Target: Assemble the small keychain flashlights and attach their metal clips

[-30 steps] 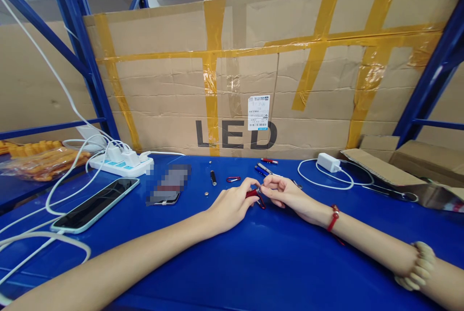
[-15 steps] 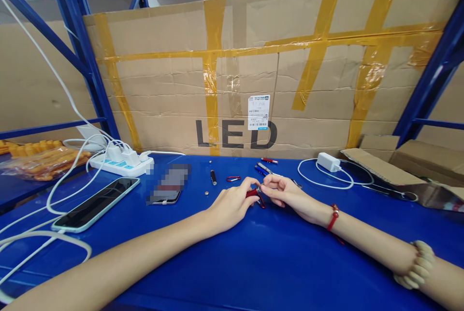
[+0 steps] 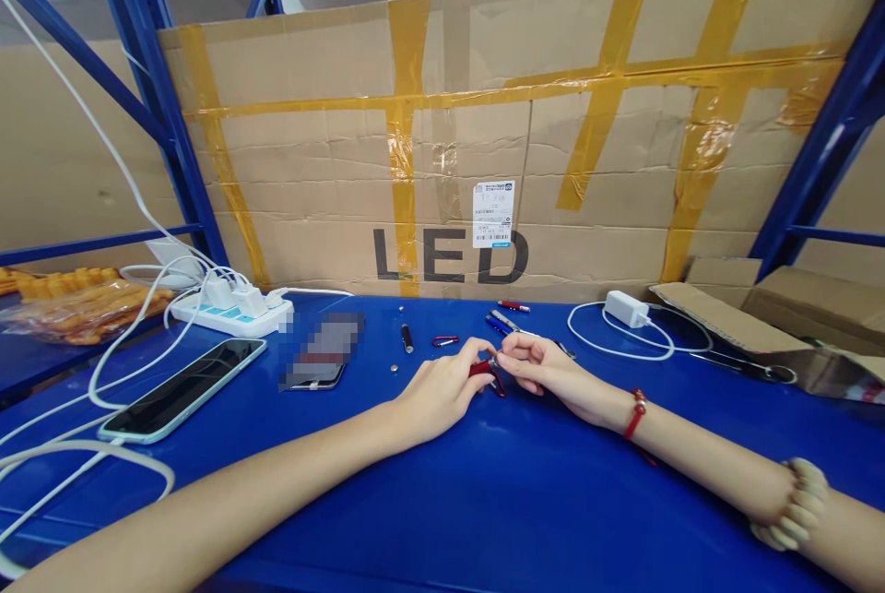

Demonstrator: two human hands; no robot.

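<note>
My left hand (image 3: 442, 390) is closed around a small red metal tube (image 3: 482, 368), which looks like a keychain flashlight. Its silver end points toward my right hand (image 3: 543, 367). Thumb and fingers of the right hand pinch together right at that end; whatever sits between them is hidden. Below the tube hangs a red carabiner clip (image 3: 499, 387). Beyond my hands, another red carabiner (image 3: 445, 341) lies on the blue table (image 3: 525, 501), with a short black tube (image 3: 407, 338) and a small silver disc (image 3: 395, 369) to its left.
Blue and silver pen-like tubes (image 3: 503, 324) and a red one (image 3: 513, 306) lie behind my hands. Phones (image 3: 183, 390) and a power strip (image 3: 239, 321) with tangled cables occupy the left. At right are a white charger (image 3: 626, 309) and scissors (image 3: 767, 373). A large cardboard box (image 3: 332, 196) stands behind.
</note>
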